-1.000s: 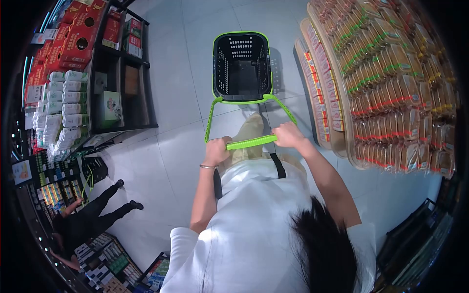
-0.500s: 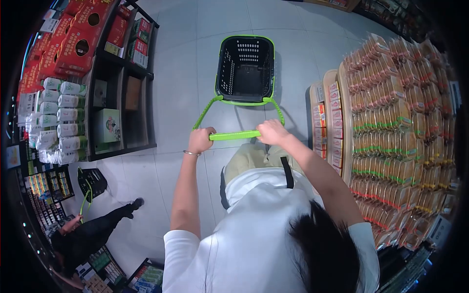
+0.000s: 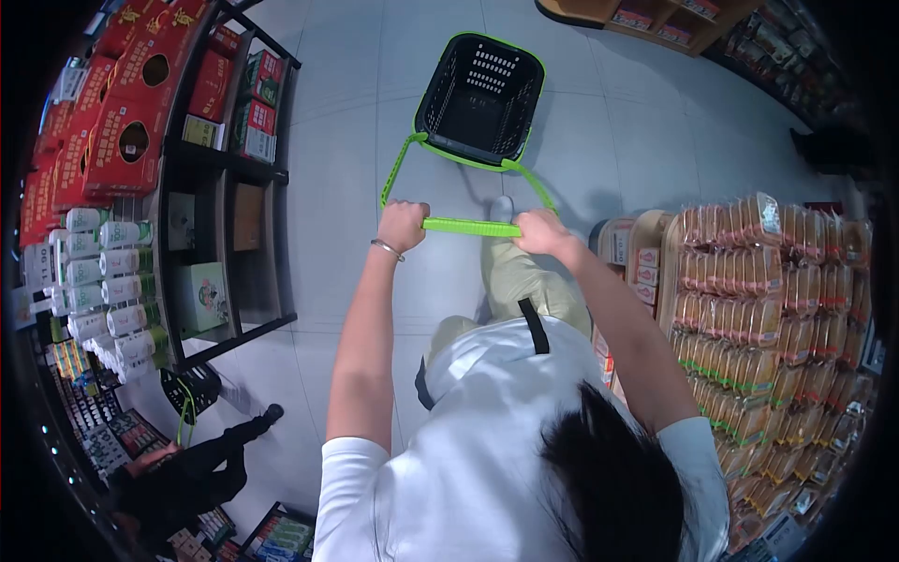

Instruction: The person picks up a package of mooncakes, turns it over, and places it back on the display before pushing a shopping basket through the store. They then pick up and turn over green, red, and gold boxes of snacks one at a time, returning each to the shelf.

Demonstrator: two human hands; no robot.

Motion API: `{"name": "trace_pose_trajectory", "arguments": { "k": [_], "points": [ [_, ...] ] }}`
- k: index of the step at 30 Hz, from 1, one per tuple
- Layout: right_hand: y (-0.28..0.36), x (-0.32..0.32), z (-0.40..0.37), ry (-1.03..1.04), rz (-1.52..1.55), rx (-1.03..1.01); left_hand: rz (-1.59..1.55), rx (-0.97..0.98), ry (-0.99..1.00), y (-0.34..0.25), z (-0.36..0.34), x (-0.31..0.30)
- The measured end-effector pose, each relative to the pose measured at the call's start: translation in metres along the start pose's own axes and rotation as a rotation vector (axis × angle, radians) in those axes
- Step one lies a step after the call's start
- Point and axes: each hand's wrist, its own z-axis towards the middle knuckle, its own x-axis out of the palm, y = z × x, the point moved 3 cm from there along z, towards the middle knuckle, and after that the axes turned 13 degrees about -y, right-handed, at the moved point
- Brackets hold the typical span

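Observation:
A black basket (image 3: 479, 103) with a green rim stands on the floor ahead, with nothing visible inside it. Its green handle (image 3: 471, 227) reaches back toward me. Closed round the left end of the handle bar is my left hand (image 3: 404, 229), with a bracelet at the wrist. My right hand (image 3: 543, 231) grips the bar's right end. Both arms are stretched forward.
Shelving (image 3: 229, 328) with red boxes (image 3: 131, 140) and white packs (image 3: 126, 288) lines the left. Packaged bread (image 3: 730, 309) fills a rack on the right. A person in dark clothes (image 3: 201, 478) with another basket (image 3: 192, 389) is at lower left.
The basket has shifted forward and tilted clockwise in view, with both hands still on its handle. The bread rack and shelves have moved down the view. One foot now shows ahead of my body.

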Motion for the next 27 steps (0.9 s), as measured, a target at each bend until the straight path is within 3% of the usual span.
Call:
{"name": "trace_pose_trajectory", "arguments": {
  "k": [3,7,13,19,22,27],
  "points": [
    [-0.042,-0.037,0.077,-0.017,0.002,0.053,0.03,0.029,0.002,0.021,0.101,-0.003],
    [-0.082,-0.088,0.171,-0.098,0.021,0.106,0.124,0.08,0.16,0.052,0.232,-0.02],
    [-0.113,-0.156,0.29,-0.087,-0.048,-0.019,0.111,-0.046,0.231,0.101,0.344,-0.03],
    [-0.134,-0.194,0.404,-0.147,0.018,0.017,0.051,-0.07,0.207,0.162,0.448,-0.036],
    [-0.136,-0.217,0.478,-0.133,-0.034,0.013,0.026,-0.04,0.147,0.205,0.504,-0.047],
    [-0.13,-0.255,0.63,-0.156,-0.149,-0.106,-0.064,-0.147,0.071,0.298,0.595,-0.068]
  ]
}}
